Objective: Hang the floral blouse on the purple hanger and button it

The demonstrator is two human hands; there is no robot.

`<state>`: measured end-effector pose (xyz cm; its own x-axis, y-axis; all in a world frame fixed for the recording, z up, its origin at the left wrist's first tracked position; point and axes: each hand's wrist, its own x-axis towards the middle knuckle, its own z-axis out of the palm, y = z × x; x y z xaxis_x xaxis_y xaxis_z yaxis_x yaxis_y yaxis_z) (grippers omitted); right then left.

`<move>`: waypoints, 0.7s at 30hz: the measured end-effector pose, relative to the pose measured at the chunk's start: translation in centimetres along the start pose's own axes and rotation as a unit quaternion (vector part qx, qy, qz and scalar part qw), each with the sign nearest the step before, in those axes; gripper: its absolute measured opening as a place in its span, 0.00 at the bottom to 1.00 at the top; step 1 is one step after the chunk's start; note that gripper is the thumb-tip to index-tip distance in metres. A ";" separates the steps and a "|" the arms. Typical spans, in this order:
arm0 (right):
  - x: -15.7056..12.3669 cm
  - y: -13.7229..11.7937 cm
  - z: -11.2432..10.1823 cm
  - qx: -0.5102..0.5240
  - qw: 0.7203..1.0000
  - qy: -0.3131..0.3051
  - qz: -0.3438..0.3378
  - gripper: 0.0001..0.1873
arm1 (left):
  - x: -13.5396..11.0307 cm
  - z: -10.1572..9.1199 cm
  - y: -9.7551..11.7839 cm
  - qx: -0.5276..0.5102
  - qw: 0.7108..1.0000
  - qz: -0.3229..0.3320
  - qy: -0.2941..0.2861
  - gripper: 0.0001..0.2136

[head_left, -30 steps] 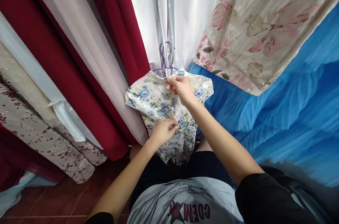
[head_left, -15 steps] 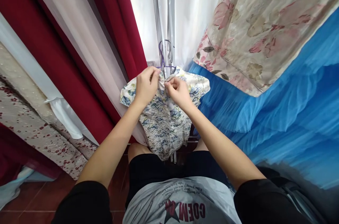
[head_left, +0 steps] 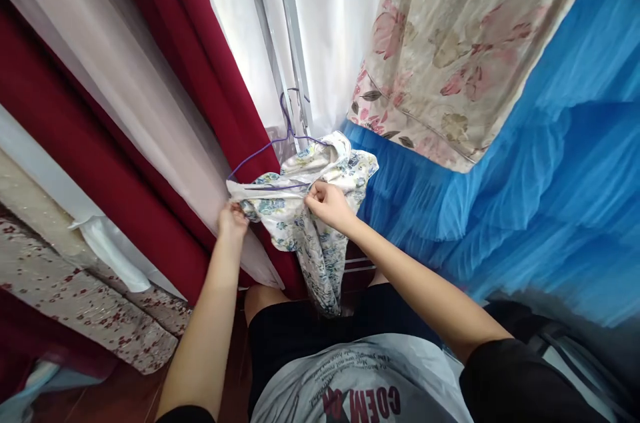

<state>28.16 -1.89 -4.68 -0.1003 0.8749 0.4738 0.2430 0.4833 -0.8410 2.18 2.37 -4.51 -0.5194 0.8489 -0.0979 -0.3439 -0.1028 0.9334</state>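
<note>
A small white dress (head_left: 315, 236) with blue flower print hangs in front of me, half slid off a thin purple wire hanger (head_left: 273, 143). The hanger's hook sits on a grey metal bar (head_left: 287, 56) and its left arm is bare. My left hand (head_left: 233, 217) pinches the dress's left shoulder edge by the hanger's lower wire. My right hand (head_left: 327, 204) grips the bunched fabric near the collar. The skirt part droops down between my knees.
Dark red curtains (head_left: 165, 76) and a pale sheer panel (head_left: 100, 69) hang on the left. White sheer fabric covers the window behind. A beige floral cloth (head_left: 450, 43) and blue pleated tulle (head_left: 525, 196) fill the right. Speckled fabric rolls (head_left: 75, 289) lean low left above a red-brown floor.
My left hand went from the dress's waist up to the collar, then out to the left shoulder. The dress has bunched and slipped off the hanger's left arm. My view swung right.
</note>
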 end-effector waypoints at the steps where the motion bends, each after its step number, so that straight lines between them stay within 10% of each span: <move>1: -0.2 0.7 -0.5 0.001 1.000 0.008 0.010 0.08 | -0.8 -0.1 -1.6 0.011 0.999 -0.023 -0.024 0.12; 5: -2.0 5.2 -3.1 -0.042 0.994 0.008 0.104 0.10 | -4.2 0.2 -6.1 0.043 0.986 -0.091 -0.135 0.07; 10: -5.4 8.7 -5.4 -0.099 0.977 -0.097 0.164 0.11 | -8.8 2.3 -5.6 0.065 0.945 -0.028 -0.320 0.14; 12: -6.3 7.9 -5.5 -0.098 0.974 -0.140 0.146 0.03 | -10.9 3.7 -4.6 0.082 0.920 0.044 -0.381 0.16; 15: -7.1 4.8 -5.1 0.009 0.966 -0.245 0.077 0.16 | -13.8 5.9 -3.4 0.147 0.888 0.158 -0.406 0.16; 18: -7.7 1.6 -4.5 0.186 0.910 -0.356 0.098 0.11 | -15.5 7.0 -3.4 0.222 0.854 0.236 -0.408 0.16; 21: -8.2 -0.1 -4.4 0.285 0.892 -0.301 0.179 0.12 | -15.9 6.6 -4.3 0.223 0.849 0.228 -0.420 0.15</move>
<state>33.17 -9.23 -7.32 -0.6559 0.7520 0.0655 -0.1487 -0.0437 -0.9879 17.11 -7.28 -4.71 0.2870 0.8630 0.4157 0.1718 -0.4733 0.8640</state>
